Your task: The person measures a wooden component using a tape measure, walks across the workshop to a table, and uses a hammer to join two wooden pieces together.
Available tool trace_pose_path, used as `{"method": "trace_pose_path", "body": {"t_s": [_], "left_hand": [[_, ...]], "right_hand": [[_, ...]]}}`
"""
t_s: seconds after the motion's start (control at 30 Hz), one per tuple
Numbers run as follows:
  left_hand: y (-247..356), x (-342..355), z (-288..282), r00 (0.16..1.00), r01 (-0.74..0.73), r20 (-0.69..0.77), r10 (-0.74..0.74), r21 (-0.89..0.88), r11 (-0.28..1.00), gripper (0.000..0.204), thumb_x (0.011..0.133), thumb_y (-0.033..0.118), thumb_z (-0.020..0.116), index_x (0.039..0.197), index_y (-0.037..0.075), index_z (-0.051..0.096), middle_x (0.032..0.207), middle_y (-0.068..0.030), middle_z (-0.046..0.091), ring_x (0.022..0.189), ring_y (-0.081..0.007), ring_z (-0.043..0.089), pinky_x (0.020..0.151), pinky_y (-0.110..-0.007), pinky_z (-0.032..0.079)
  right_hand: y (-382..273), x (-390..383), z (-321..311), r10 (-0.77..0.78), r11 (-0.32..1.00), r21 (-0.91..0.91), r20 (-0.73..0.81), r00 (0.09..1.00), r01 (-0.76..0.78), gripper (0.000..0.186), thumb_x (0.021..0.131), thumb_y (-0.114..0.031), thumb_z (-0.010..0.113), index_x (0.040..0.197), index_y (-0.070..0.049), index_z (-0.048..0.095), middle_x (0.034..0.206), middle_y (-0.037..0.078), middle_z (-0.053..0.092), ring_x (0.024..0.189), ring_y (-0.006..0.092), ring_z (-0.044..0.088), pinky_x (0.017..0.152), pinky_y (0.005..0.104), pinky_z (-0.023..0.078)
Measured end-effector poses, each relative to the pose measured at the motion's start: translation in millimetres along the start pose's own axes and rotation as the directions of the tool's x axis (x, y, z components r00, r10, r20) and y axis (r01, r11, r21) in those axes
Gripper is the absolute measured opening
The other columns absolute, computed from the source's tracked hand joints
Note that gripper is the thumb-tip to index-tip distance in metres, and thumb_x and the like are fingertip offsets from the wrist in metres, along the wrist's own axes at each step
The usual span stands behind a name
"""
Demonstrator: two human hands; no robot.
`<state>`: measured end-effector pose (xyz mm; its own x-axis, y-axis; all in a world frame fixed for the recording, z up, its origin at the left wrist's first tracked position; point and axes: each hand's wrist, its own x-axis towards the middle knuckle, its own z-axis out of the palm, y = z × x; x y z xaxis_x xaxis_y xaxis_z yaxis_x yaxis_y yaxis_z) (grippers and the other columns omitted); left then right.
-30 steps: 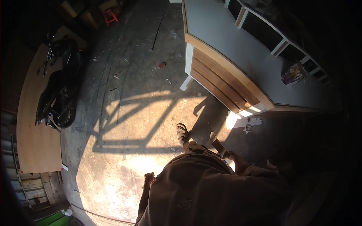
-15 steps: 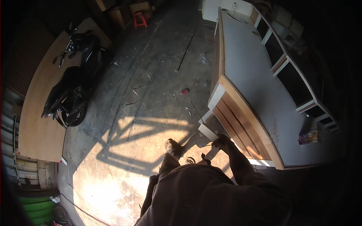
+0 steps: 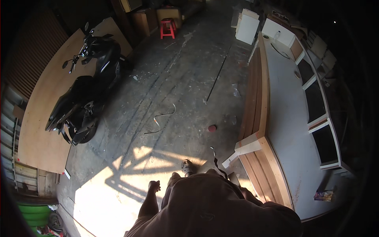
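My left hand hangs to the left of my body over the sunlit floor, its fingers curled in and nothing showing in them. On the right, my forearm runs in under my shirt front, which hides my right hand. Just ahead of that arm a flat board piece shows in part; whether I hold it cannot be seen. A narrow dark strip comes out beside it, close to the wood-panelled counter with a pale top. One of my shoes shows at the edge of the sunlight.
A black motorcycle stands at the left by a large plywood sheet. A red stool is at the back. On the floor lie a curled strip, a dark rod and a round reddish object. A small box sits on the counter.
My left hand has swung forward into clear sight. My right hand, earlier gripping a pale board beside the counter, has gone behind my shirt front. The view has shifted, so the room's far end shows more.
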<state>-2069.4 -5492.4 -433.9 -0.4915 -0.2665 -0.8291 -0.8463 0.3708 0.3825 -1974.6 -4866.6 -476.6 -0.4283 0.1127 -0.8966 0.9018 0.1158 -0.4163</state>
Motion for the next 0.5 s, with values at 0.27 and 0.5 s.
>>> {"method": "trace_pose_path", "body": {"t_s": [0.27, 0.5], "left_hand": [[246, 114, -44, 0.979, -0.19, 0.091, 0.182, 0.094, 0.977, 0.037, 0.097, 0.039, 0.058, 0.094, 0.003, 0.066, 0.073, -0.0139, 0.069, 0.053, -0.0221, 0.066, 0.048, -0.034, 0.051], [381, 188, -32, 0.976, -0.196, 0.12, 0.184, 0.095, 0.976, 0.03, 0.09, 0.028, 0.058, 0.09, 0.0, 0.066, 0.066, -0.0132, 0.067, 0.052, -0.0231, 0.067, 0.047, -0.034, 0.052]], "right_hand": [[-145, -10, 28, 0.087, 0.995, -0.039, -0.16, 0.983, -0.094, 0.052, 0.068, -0.024, 0.085, 0.117, -0.01, 0.072, 0.117, 0.009, 0.071, 0.109, 0.0218, 0.063, 0.097, 0.0351, 0.046], [-297, 84, -14, -0.004, 0.996, -0.086, -0.174, 0.985, -0.011, 0.045, 0.074, -0.021, 0.08, 0.116, -0.01, 0.07, 0.105, 0.014, 0.071, 0.098, 0.0272, 0.067, 0.084, 0.0436, 0.053]]}}
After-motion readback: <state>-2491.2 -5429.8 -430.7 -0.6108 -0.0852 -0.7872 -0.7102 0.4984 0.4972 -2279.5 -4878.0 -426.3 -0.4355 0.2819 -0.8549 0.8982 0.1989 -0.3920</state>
